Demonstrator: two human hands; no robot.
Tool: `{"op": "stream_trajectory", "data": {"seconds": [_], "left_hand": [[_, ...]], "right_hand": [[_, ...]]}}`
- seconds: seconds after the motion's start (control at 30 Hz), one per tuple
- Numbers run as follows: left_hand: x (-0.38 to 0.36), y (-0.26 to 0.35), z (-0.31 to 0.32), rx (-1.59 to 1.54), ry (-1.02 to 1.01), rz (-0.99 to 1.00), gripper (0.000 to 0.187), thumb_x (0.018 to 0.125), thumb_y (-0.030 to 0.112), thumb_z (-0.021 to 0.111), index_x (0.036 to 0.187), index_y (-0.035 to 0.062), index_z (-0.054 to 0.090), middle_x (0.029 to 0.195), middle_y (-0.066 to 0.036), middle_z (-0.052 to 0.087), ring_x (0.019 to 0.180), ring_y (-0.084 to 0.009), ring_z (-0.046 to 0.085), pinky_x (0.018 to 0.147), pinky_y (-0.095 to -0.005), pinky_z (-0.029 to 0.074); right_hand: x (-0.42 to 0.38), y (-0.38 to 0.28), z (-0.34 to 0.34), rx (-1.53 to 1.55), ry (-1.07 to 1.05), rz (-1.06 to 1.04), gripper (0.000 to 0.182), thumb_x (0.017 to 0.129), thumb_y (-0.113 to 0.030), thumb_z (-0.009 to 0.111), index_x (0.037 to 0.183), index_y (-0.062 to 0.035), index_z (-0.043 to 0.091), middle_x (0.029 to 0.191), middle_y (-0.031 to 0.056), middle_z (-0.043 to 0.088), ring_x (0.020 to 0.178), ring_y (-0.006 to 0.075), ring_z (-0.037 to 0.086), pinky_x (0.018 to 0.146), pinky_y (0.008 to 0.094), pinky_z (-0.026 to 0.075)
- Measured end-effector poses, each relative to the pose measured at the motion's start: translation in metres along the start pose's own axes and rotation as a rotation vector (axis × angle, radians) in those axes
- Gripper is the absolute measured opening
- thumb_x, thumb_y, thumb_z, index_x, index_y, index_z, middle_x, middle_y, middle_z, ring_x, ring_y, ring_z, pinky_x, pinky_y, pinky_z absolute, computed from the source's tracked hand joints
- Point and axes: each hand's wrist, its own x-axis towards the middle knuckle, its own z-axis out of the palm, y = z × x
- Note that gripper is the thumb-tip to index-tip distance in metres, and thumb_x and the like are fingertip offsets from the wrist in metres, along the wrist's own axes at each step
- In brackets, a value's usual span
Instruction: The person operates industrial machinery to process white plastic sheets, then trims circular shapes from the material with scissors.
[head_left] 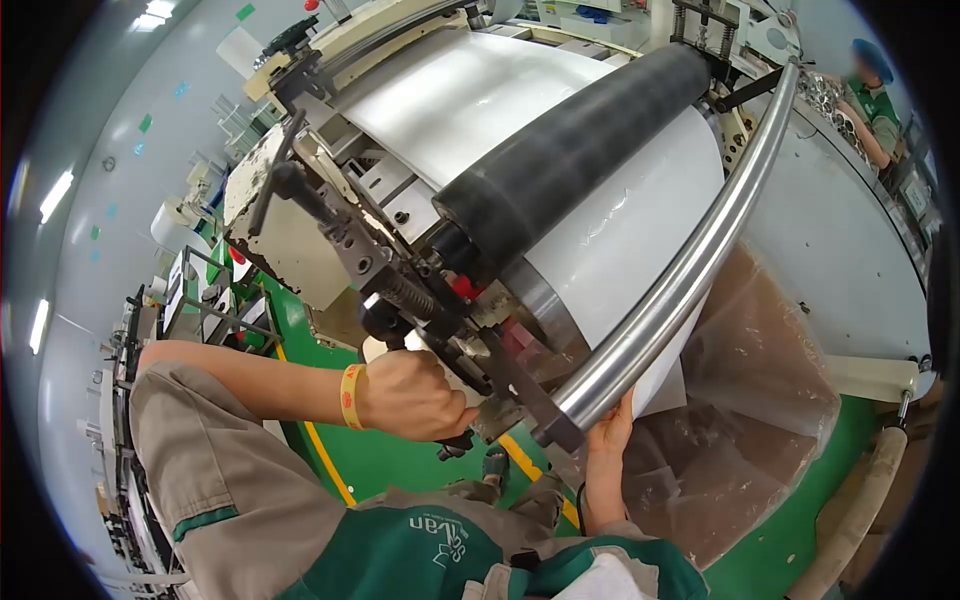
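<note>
My left hand [412, 395], with a yellow band at the wrist, is closed round a black handle at the near left corner of the machine. Below the steel bar [690, 270], my right hand [608, 440] holds the lower edge of the white sheet [640, 220], its fingers partly hidden behind the bar and sheet. The sheet runs under the black roller [580, 150] and hangs down behind the bar. A dark spring-and-lever assembly [400, 290] stands just above my left hand.
A large clear plastic bag [740, 420] hangs below the bar at the right. Beyond the grey machine panel [830, 230], another person [875, 110] works at the upper right. Racks [215, 310] stand at the left on the green floor [300, 340].
</note>
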Motion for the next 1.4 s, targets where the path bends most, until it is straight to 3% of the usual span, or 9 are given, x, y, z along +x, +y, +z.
{"op": "stream_trajectory", "data": {"seconds": [0.23,0.33,0.6,0.83,0.97,1.07,1.23,1.3,1.4], "left_hand": [[-0.004,-0.003,-0.026,-0.223,0.281,0.180,0.029,0.076,0.023,0.053,0.052,0.0112,0.041,0.043,0.001,0.033,0.042,-0.0166,0.044,0.042,-0.0279,0.037],[-0.033,-0.010,-0.056,-1.237,0.711,-0.275,0.052,0.097,0.035,0.021,0.070,0.0084,0.057,0.047,-0.001,0.041,0.043,-0.0176,0.044,0.047,-0.0290,0.037],[-0.059,-0.086,0.089,-2.104,2.140,-0.849,0.020,0.088,0.024,0.049,0.075,0.0088,0.051,0.070,-0.007,0.054,0.066,-0.0240,0.054,0.071,-0.0357,0.045],[-0.204,0.013,0.024,-1.331,1.816,-0.920,0.022,0.096,0.019,0.036,0.099,0.0021,0.049,0.073,-0.010,0.060,0.072,-0.0182,0.059,0.071,-0.0292,0.045],[-0.330,0.052,0.051,-0.649,1.395,-1.189,0.015,0.092,0.010,0.045,0.100,0.0000,0.051,0.071,-0.008,0.060,0.066,-0.0161,0.058,0.064,-0.0270,0.044],[-0.416,0.094,0.090,-0.725,1.005,-1.470,0.016,0.089,0.009,0.049,0.103,0.0012,0.052,0.070,-0.009,0.060,0.063,-0.0163,0.057,0.057,-0.0278,0.043],[-0.527,0.201,0.173,-0.769,0.691,-1.757,0.016,0.087,0.010,0.053,0.099,0.0010,0.054,0.063,-0.012,0.057,0.055,-0.0202,0.055,0.052,-0.0325,0.041],[-0.550,0.225,0.194,-0.802,0.712,-1.820,0.015,0.087,0.011,0.053,0.097,0.0005,0.055,0.062,-0.012,0.057,0.054,-0.0213,0.054,0.052,-0.0331,0.041],[-0.566,0.214,0.217,-0.831,0.810,-1.860,0.014,0.087,0.011,0.053,0.095,-0.0002,0.055,0.061,-0.013,0.057,0.052,-0.0236,0.053,0.051,-0.0341,0.041]], "right_hand": [[0.020,0.006,-0.008,-0.026,0.025,0.050,0.016,0.085,-0.020,0.062,0.091,-0.0063,0.056,0.072,-0.0009,0.055,0.063,0.0063,0.056,0.052,0.0137,0.050],[0.014,0.007,-0.004,-0.044,0.124,0.104,0.019,0.086,-0.025,0.061,0.093,-0.0077,0.056,0.076,-0.0010,0.057,0.066,0.0073,0.057,0.053,0.0145,0.050],[-0.050,-0.039,0.026,-0.848,0.048,-0.105,0.052,0.088,-0.054,0.046,0.068,-0.0056,0.050,0.055,0.0032,0.049,0.042,0.0087,0.043,0.038,0.0189,0.033],[-0.196,0.010,0.162,-1.308,-0.372,-1.237,0.040,0.097,-0.017,0.034,0.069,0.0006,0.056,0.059,0.0042,0.051,0.048,0.0071,0.043,0.044,0.0206,0.032],[-0.244,0.128,0.227,-1.485,-0.732,-1.758,0.019,0.082,-0.003,0.055,0.099,0.0033,0.058,0.092,0.0151,0.060,0.084,0.0261,0.058,0.074,0.0325,0.046],[-0.236,0.190,0.276,-1.593,-0.668,-1.817,0.041,0.079,-0.009,0.062,0.117,0.0005,0.050,0.116,0.0158,0.051,0.106,0.0317,0.050,0.092,0.0367,0.038],[-0.203,0.228,0.313,-1.729,-0.144,-1.636,0.034,0.080,-0.035,0.065,0.069,-0.0035,0.058,0.059,0.0089,0.055,0.052,0.0225,0.052,0.051,0.0324,0.040],[-0.183,0.207,0.310,-1.191,-0.310,-1.821,0.036,0.084,-0.031,0.059,0.064,-0.0013,0.054,0.056,0.0074,0.051,0.050,0.0188,0.048,0.049,0.0311,0.037],[-0.182,0.160,0.280,-0.143,-0.538,-1.132,0.031,0.086,-0.016,0.052,0.057,-0.0095,0.043,0.052,0.0014,0.037,0.049,0.0130,0.036,0.049,0.0281,0.032]]}}
